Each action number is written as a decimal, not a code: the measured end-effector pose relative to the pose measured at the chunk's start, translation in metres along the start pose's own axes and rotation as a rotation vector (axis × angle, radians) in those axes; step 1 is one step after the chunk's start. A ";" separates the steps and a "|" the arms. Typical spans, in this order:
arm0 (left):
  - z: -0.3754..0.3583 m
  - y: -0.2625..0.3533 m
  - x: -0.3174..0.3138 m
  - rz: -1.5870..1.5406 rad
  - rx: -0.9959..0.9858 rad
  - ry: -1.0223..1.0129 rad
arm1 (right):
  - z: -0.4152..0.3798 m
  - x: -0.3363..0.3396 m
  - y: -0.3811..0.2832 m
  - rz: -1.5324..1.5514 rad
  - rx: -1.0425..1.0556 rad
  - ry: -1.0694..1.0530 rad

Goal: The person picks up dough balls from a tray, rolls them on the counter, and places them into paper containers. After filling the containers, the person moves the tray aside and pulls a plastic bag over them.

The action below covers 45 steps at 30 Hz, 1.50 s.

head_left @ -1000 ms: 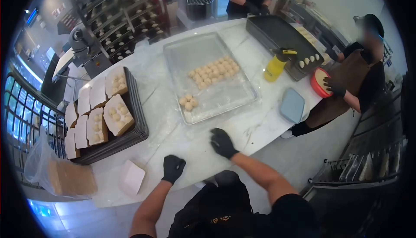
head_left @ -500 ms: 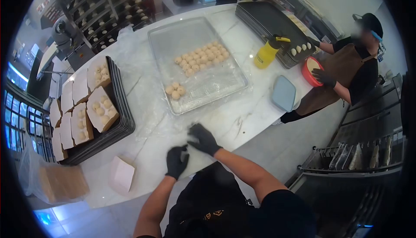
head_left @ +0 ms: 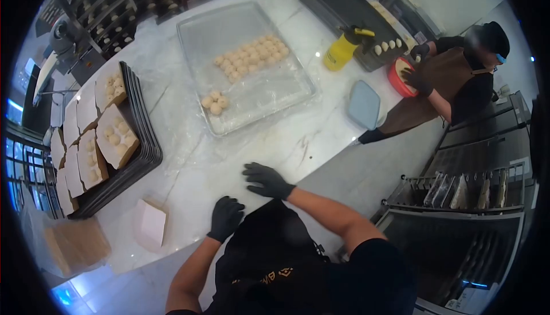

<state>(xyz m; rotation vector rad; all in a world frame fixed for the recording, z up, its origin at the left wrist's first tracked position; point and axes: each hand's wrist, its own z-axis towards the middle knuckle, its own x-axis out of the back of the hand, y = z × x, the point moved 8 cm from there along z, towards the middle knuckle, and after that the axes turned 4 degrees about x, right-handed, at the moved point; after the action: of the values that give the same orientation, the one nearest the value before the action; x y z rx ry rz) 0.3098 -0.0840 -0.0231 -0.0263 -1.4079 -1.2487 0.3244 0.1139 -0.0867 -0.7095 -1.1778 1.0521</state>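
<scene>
My right hand [head_left: 268,181], in a black glove, is over the near edge of the white marble table [head_left: 212,169] with its fingers stretched apart and nothing in them. To its left, my gloved left hand [head_left: 227,217] is loosely bent and open, with no object seen in it. Left of that hand, a pale paper tray [head_left: 150,225] stands on the tabletop. Beyond both hands lies a large metal tray [head_left: 269,94] lined with clear plastic. A block of round dough balls [head_left: 252,58] and a small cluster of dough balls [head_left: 215,103] rest in it.
At left, stacked black trays [head_left: 150,143] carry paper trays [head_left: 117,137], some holding dough balls. A yellow spray bottle [head_left: 341,52], a blue-grey lid [head_left: 364,106] and more black trays [head_left: 344,14] are at right. A co-worker [head_left: 452,80] has a hand in a red bowl [head_left: 395,80].
The view has shifted, so the table's contents sit higher and further left. My hands have drawn apart slightly and nearer my body. The co-worker's other hand has lifted off the black tray.
</scene>
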 end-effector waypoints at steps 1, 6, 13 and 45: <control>-0.022 -0.033 -0.008 0.082 0.074 -0.147 | -0.023 -0.006 0.010 0.187 -0.076 -0.079; 0.039 -0.036 0.023 0.150 0.045 0.094 | 0.051 0.050 0.003 -0.586 0.045 0.176; -0.041 -0.017 0.018 -0.122 -0.036 0.049 | -0.011 0.012 -0.016 -0.247 0.013 0.027; -0.016 -0.011 0.018 -0.118 0.084 0.162 | 0.000 -0.023 -0.063 -0.330 0.275 -0.085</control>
<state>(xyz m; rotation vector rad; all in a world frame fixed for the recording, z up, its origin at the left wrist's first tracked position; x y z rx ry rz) 0.3088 -0.1104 -0.0218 0.2144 -1.3346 -1.2578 0.3408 0.0691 -0.0401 -0.2467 -1.1474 0.9458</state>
